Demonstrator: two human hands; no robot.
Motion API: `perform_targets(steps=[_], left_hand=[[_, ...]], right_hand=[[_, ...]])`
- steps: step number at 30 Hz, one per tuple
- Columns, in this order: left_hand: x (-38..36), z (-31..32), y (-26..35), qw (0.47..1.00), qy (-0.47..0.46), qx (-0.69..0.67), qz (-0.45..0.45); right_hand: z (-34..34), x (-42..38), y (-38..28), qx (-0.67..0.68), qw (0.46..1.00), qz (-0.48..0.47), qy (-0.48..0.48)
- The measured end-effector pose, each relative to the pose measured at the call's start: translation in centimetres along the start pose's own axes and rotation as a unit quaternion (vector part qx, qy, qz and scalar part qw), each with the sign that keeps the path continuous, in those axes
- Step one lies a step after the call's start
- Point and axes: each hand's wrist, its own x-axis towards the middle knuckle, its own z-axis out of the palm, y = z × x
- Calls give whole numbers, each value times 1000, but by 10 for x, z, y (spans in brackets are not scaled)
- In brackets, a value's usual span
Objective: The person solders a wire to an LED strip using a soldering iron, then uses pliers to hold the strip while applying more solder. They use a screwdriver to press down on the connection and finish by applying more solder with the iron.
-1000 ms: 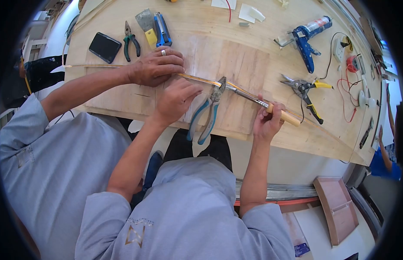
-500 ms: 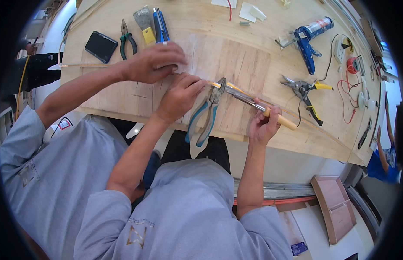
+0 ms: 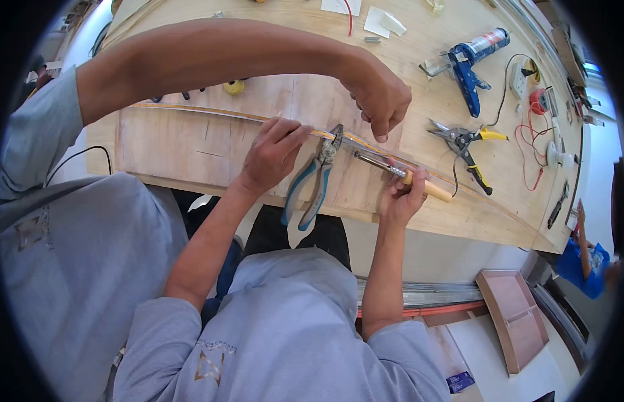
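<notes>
My left hand [image 3: 275, 153] is closed on a thin LED strip [image 3: 211, 111] lying along the board. Just right of its fingers, combination pliers [image 3: 322, 164] with blue-grey handles have their jaws at the strip, handles pointing toward me. My right hand [image 3: 402, 199] grips a soldering iron [image 3: 429, 185] by its yellow handle, its metal shaft pointing left toward the pliers. Past the jaws, more strip [image 3: 392, 155] runs off to the right. A co-worker's hand [image 3: 380, 100] hangs over the strip, a finger pointing down; that arm crosses above the table.
On the wooden table [image 3: 258, 10] are tin snips [image 3: 463, 139], a blue caulking gun [image 3: 467, 74], a white power strip [image 3: 518, 84] and red test leads [image 3: 532, 134]. The co-worker [image 3: 91, 268] stands close at my left. Another person in blue [image 3: 583, 268] is at far right.
The co-worker's hand has moved right, from beside my left hand to above the strip near the soldering iron; that arm now covers the tools at the back left. My hands keep their holds.
</notes>
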Motion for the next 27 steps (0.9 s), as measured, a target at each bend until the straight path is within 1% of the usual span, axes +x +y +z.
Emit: perform_targets(steps=[5, 7, 10, 13, 19, 22, 27], left_hand=[[-1, 1, 0, 1000, 17, -19, 10], [-1, 0, -1, 1000, 13, -27, -4], [1, 0, -1, 1000, 19, -17, -4], [2, 1, 0, 1000, 21, -6, 3], [0, 4, -3, 1000, 22, 0, 0], [1, 3, -3, 1000, 28, 7, 3], [-1, 5, -3, 1000, 23, 15, 4]], right_hand=[[3, -1, -2, -8, 1000, -1, -21], [2, 0, -1, -21, 999, -2, -24], [8, -1, -3, -45, 999, -12, 2], [9, -2, -2, -57, 998, -23, -11], [6, -2, 1, -53, 998, -32, -4], [13, -4, -2, -75, 997, -19, 29], [5, -2, 3, -58, 998, -35, -8]])
